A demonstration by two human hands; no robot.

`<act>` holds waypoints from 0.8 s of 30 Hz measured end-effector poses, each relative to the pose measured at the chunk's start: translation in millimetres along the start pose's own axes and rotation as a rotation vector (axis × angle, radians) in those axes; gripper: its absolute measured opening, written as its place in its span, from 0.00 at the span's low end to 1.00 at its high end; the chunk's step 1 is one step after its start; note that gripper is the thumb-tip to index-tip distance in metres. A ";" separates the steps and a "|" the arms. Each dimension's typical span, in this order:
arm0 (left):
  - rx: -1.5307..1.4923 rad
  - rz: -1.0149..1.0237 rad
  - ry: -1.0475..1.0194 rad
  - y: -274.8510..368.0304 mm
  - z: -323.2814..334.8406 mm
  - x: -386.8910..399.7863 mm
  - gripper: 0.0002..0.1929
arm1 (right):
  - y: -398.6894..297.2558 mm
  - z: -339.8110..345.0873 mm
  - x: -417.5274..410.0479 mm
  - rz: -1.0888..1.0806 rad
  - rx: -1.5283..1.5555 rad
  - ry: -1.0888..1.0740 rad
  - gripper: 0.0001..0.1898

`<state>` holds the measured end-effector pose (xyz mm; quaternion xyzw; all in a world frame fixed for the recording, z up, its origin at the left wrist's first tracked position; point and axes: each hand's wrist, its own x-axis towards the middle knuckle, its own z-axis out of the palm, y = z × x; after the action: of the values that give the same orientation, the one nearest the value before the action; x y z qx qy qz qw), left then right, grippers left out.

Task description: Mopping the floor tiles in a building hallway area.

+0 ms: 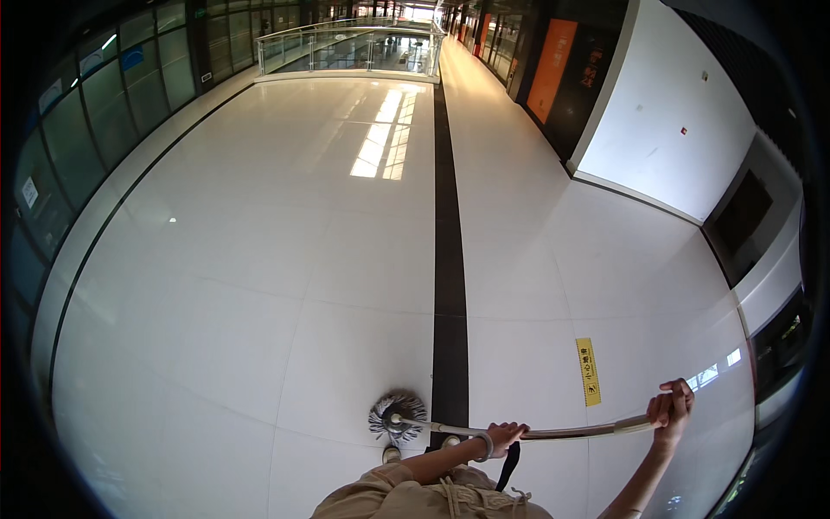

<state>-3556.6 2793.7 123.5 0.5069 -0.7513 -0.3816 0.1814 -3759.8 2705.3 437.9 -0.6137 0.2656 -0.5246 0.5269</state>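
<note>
A round spin mop with a grey-and-white string head [397,415] rests on the pale tiled floor, just beyond my shoes. Its metal handle [570,433] runs to the right across my front, looking bent by the lens. Partway along the handle, my left hand [506,440] is wrapped around it, with a grey band on the wrist. My right hand [673,412] grips the light-coloured grip [634,424] near the handle's far end. A black strap [509,466] hangs just below my left hand.
A black floor stripe [450,259] runs ahead beside the mop head. On the floor to the right is a yellow warning sticker [589,372] with writing. Glass panels [107,110] line the left, a glass railing [350,53] crosses ahead, and a white wall [664,110] stands right.
</note>
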 end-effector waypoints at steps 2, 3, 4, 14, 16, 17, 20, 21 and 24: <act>0.018 -0.077 0.046 -28.0 -0.2 -25.2 0.34 | 28.9 16.2 6.5 0.090 0.062 -0.017 0.15; 0.018 -0.127 0.052 -44.3 0.5 -42.2 0.32 | 46.0 28.2 7.3 0.136 0.090 -0.025 0.15; 0.007 -0.166 0.077 -62.9 2.1 -62.3 0.31 | 64.6 41.8 4.8 0.199 0.119 -0.038 0.14; 0.073 -0.930 0.043 -174.1 95.9 -289.5 0.38 | 217.4 152.1 -149.3 1.006 0.324 -0.335 0.13; 0.055 -1.059 0.119 -173.1 109.2 -306.6 0.40 | 206.7 168.9 -162.8 1.084 0.313 -0.346 0.13; 0.055 -1.059 0.119 -172.3 110.8 -307.9 0.40 | 202.1 172.8 -164.2 1.115 0.275 -0.395 0.13; 0.074 -1.143 0.165 -168.8 119.2 -296.1 0.42 | 204.8 155.0 -165.6 1.145 0.287 -0.422 0.12; 0.075 -1.146 0.167 -169.2 123.4 -289.3 0.42 | 205.6 148.1 -166.3 1.143 0.342 -0.388 0.12; 0.192 -0.974 0.114 -162.1 142.2 -260.9 0.42 | 176.4 118.6 -158.0 1.035 0.324 -0.310 0.11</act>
<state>-3439.6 3052.4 -60.9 0.8333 -0.4482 -0.3226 -0.0247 -3659.0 2834.3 229.7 -0.3845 0.3673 -0.1356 0.8360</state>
